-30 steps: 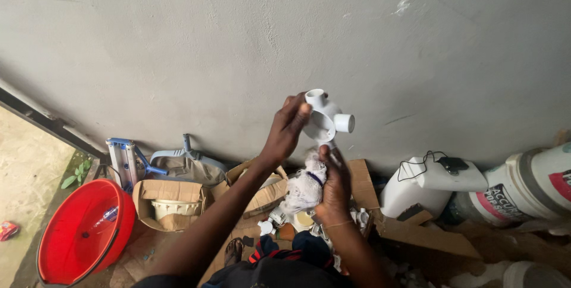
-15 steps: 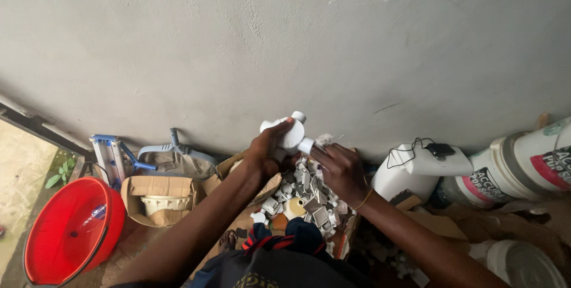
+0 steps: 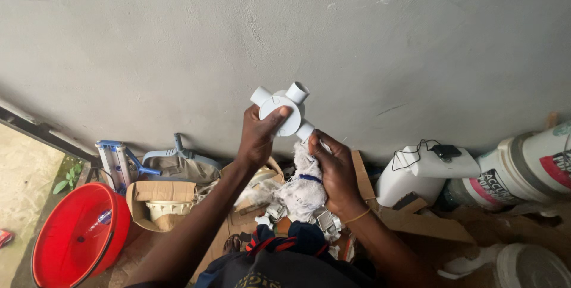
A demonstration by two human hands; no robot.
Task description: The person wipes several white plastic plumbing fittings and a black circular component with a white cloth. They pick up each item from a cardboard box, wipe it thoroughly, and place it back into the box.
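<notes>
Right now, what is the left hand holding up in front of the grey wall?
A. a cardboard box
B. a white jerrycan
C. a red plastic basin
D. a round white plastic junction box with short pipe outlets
D: the left hand has its grip on the round white plastic junction box with short pipe outlets, raised against the grey wall.

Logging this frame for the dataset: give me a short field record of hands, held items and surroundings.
left hand: grips a white round pipe fitting with three short outlets, raised before the grey wall
right hand: holds a white rag, fingertips at the fitting's lower outlet
below: open cardboard box, small metal parts
left side: red basin
right side: white jug, paint buckets
</notes>
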